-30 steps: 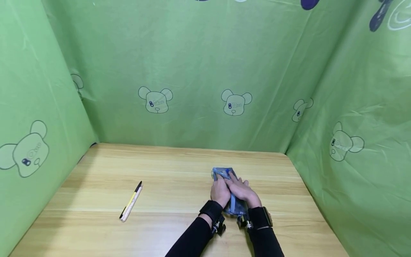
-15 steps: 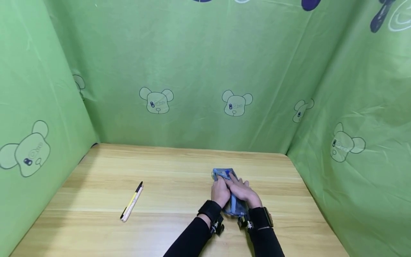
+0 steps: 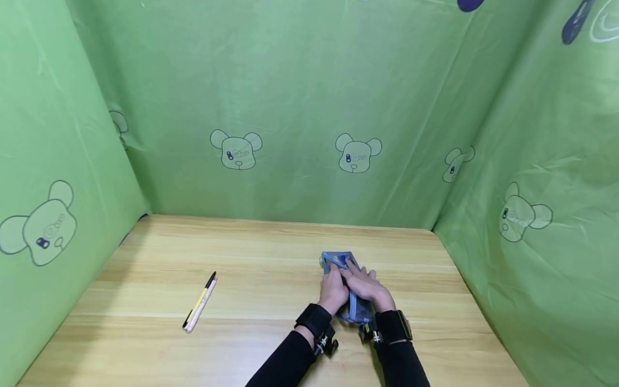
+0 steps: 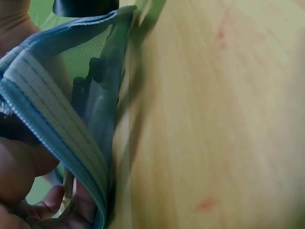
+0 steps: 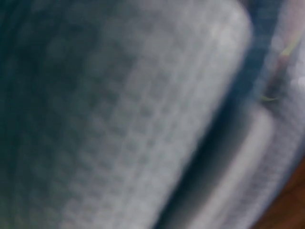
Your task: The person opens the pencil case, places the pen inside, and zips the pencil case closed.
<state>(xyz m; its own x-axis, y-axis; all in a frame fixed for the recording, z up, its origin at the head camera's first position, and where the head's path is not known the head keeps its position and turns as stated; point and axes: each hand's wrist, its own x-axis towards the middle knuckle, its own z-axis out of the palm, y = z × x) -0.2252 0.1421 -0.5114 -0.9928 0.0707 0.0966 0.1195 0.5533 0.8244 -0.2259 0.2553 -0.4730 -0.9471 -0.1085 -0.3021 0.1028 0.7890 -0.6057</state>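
A blue mesh zip pouch (image 3: pixel 357 310) lies on the right half of the table, its zip (image 4: pixel 47 145) parted. My left hand (image 3: pixel 333 290) grips its left side. My right hand (image 3: pixel 366 286) lies over the top with fingers pointing away from me, fingertips at the opening. In the left wrist view, fingers (image 4: pixel 16 167) reach in at the opening beside a thin pale stick (image 4: pixel 68 181). Dark pen-like shapes (image 4: pixel 88 86) show through the mesh. The right wrist view is filled by blurred mesh (image 5: pixel 143 114); I cannot tell what the right fingers hold.
To the left, a yellow-and-black pen (image 3: pixel 199 300) and a white pen (image 3: pixel 203 305) lie side by side on the wooden table (image 3: pixel 261 269). Green curtains (image 3: pixel 295 80) with bear prints enclose the back and both sides.
The left hand shifts very slightly at the pouch and its forearm moves a little left. The right hand keeps its place, and the pens lie still.
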